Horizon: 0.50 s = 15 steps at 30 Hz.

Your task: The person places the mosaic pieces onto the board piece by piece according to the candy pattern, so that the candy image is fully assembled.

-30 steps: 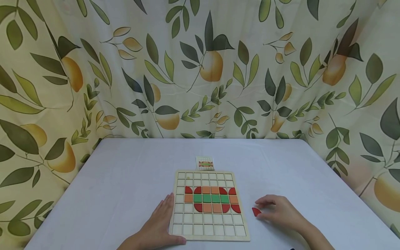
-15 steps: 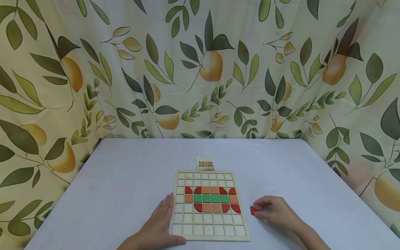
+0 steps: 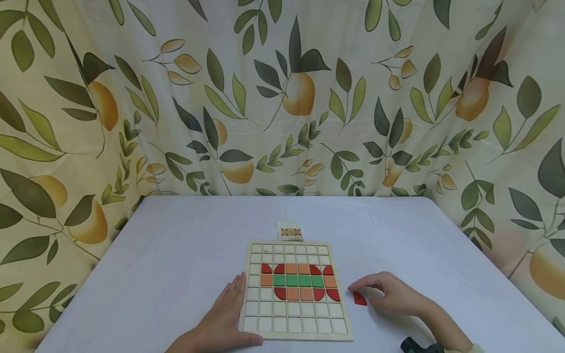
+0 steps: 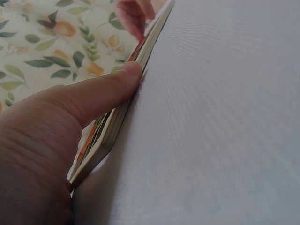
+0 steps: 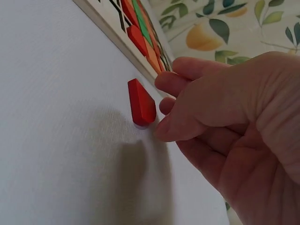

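Observation:
A red quarter-round piece (image 3: 359, 298) lies on the white cloth just right of the wooden grid board (image 3: 295, 324). My right hand (image 3: 395, 295) is over it, fingers loosely bent, the index fingertip at the piece's far corner and the thumb apart from it. In the right wrist view, a narrow gap shows between thumb and red piece (image 5: 141, 103). My left hand (image 3: 224, 314) rests along the board's left side, its fingers straight and its thumb on the near edge. Red, orange and green pieces (image 3: 292, 280) fill several middle cells of the board.
A small pattern card (image 3: 289, 231) lies behind the board's far edge. White cloth (image 3: 176, 245) covers the table, and a fruit-print curtain (image 3: 282, 98) hangs behind and at both sides. A black wrist device (image 3: 421, 346) shows at the right forearm.
The red piece, earlier pinched between right thumb and fingers, has moved slightly left and turned, and the thumb has come away. The right wrist has shifted. My left hand stays still.

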Each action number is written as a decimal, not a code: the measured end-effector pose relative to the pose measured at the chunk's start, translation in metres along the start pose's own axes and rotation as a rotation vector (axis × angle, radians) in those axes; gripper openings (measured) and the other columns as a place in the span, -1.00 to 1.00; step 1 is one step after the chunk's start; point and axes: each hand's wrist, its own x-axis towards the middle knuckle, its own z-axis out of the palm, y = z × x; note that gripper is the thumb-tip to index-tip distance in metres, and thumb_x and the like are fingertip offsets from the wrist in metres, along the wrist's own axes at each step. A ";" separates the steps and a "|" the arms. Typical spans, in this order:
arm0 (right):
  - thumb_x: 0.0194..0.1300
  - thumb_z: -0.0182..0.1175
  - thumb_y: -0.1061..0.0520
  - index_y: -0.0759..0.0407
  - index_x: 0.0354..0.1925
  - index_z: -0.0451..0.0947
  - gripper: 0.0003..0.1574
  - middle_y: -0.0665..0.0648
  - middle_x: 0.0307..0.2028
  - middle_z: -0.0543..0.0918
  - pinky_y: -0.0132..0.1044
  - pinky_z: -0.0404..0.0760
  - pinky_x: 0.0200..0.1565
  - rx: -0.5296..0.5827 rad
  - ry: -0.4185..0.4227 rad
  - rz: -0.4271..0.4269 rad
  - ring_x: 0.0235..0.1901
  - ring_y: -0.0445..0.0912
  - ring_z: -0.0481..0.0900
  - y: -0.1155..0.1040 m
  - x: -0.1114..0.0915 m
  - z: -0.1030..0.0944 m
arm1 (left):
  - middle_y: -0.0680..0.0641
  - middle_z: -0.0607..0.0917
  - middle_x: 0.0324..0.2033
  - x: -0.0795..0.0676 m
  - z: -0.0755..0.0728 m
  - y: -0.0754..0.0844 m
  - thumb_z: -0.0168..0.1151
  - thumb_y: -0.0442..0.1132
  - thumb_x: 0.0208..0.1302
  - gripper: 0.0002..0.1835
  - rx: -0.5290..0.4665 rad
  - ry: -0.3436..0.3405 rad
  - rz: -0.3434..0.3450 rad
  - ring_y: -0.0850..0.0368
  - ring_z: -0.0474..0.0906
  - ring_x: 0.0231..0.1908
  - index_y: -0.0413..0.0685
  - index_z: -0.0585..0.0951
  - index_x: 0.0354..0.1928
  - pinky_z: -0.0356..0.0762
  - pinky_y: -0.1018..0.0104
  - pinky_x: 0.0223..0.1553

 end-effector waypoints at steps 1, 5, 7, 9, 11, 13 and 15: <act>0.04 0.16 0.48 0.07 -0.02 0.60 -0.46 -0.01 -0.05 0.61 -0.30 0.46 0.02 -0.001 -0.015 -0.014 0.01 -0.17 0.50 -0.001 0.001 0.000 | -0.19 -0.12 0.40 0.000 0.000 0.000 0.21 0.54 -0.33 0.45 0.001 0.001 0.002 -0.02 -0.31 0.38 -0.28 -0.21 0.40 -0.28 -0.03 0.29; 0.09 0.18 0.44 0.06 -0.04 0.62 -0.51 -0.03 -0.07 0.62 -0.36 0.46 -0.01 0.001 -0.047 -0.015 -0.02 -0.17 0.52 -0.003 0.004 0.000 | -0.18 -0.12 0.40 0.000 0.001 -0.001 0.19 0.55 -0.32 0.45 0.010 0.005 0.011 -0.02 -0.30 0.38 -0.28 -0.21 0.40 -0.26 -0.03 0.29; 0.11 0.21 0.39 0.04 -0.07 0.63 -0.57 -0.05 -0.11 0.63 -0.40 0.46 -0.03 0.002 -0.046 0.000 -0.06 -0.18 0.54 -0.004 0.004 0.001 | -0.18 -0.12 0.40 0.001 0.001 -0.001 0.19 0.55 -0.32 0.45 0.016 0.007 0.012 -0.02 -0.30 0.38 -0.28 -0.21 0.40 -0.26 -0.03 0.29; 0.11 0.24 0.34 0.02 -0.10 0.64 -0.62 -0.08 -0.14 0.64 -0.39 0.47 -0.04 -0.004 -0.033 0.013 -0.10 -0.18 0.55 -0.004 0.004 0.002 | -0.18 -0.11 0.40 0.001 0.001 -0.001 0.18 0.55 -0.33 0.45 0.019 0.008 0.011 -0.02 -0.30 0.38 -0.28 -0.21 0.40 -0.26 -0.03 0.29; 0.11 0.26 0.31 -0.01 -0.13 0.65 -0.65 -0.10 -0.17 0.64 -0.39 0.48 -0.06 -0.021 -0.015 0.022 -0.13 -0.18 0.55 -0.003 0.003 0.003 | -0.18 -0.11 0.40 0.001 0.001 -0.001 0.19 0.55 -0.34 0.45 0.018 0.008 0.008 -0.02 -0.30 0.38 -0.28 -0.21 0.40 -0.27 -0.03 0.29; 0.10 0.29 0.27 -0.01 -0.15 0.65 -0.68 -0.12 -0.20 0.64 -0.37 0.49 -0.07 -0.039 0.007 0.023 -0.16 -0.19 0.55 -0.003 0.002 0.004 | -0.18 -0.12 0.40 0.001 0.001 -0.001 0.20 0.55 -0.34 0.45 0.014 0.008 0.006 -0.02 -0.30 0.38 -0.28 -0.21 0.40 -0.27 -0.03 0.29; 0.07 0.32 0.25 -0.01 -0.17 0.66 -0.69 -0.13 -0.22 0.64 -0.35 0.50 -0.09 -0.058 0.030 0.019 -0.17 -0.20 0.55 -0.002 0.000 0.006 | -0.18 -0.12 0.40 0.001 0.001 -0.001 0.20 0.54 -0.34 0.45 0.006 0.006 0.003 -0.02 -0.30 0.38 -0.28 -0.21 0.40 -0.28 -0.03 0.29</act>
